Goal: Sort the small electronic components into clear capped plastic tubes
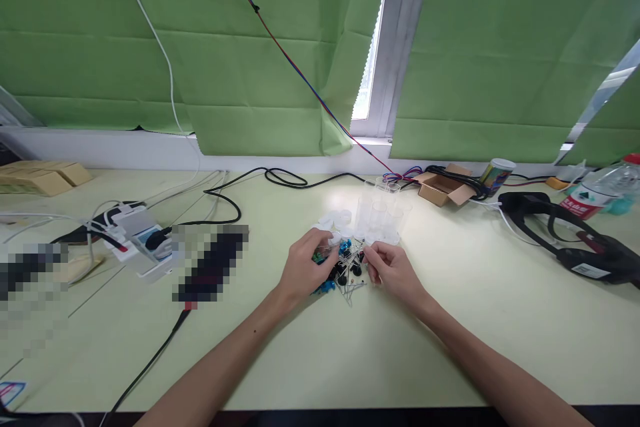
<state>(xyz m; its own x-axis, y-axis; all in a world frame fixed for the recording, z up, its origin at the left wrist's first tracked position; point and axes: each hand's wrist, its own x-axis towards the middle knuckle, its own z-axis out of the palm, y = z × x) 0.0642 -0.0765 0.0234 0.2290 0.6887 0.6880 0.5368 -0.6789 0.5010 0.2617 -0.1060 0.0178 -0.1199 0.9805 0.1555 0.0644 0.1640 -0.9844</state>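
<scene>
A small mixed pile of parts (345, 263) lies on the table between my hands: blue pieces, black round pieces and thin silvery pins or leads. Curved over the pile's left side is my left hand (307, 267), its thumb and forefinger apart, partly hiding green and blue pieces. My right hand (393, 270) is at the right edge of the pile with thumb and forefinger pinched together; what is between them is too small to make out. Just behind the pile stand clear plastic tubes (379, 217), with white round caps (341, 219) to their left.
An open cardboard box (440, 190), a printed canister (497, 177), a black headset (575, 247) and a plastic bottle (600, 190) are at the right. On the left lie a white power strip (137, 237), cables and a blurred dark device (213, 267). The table's front edge is near my forearms.
</scene>
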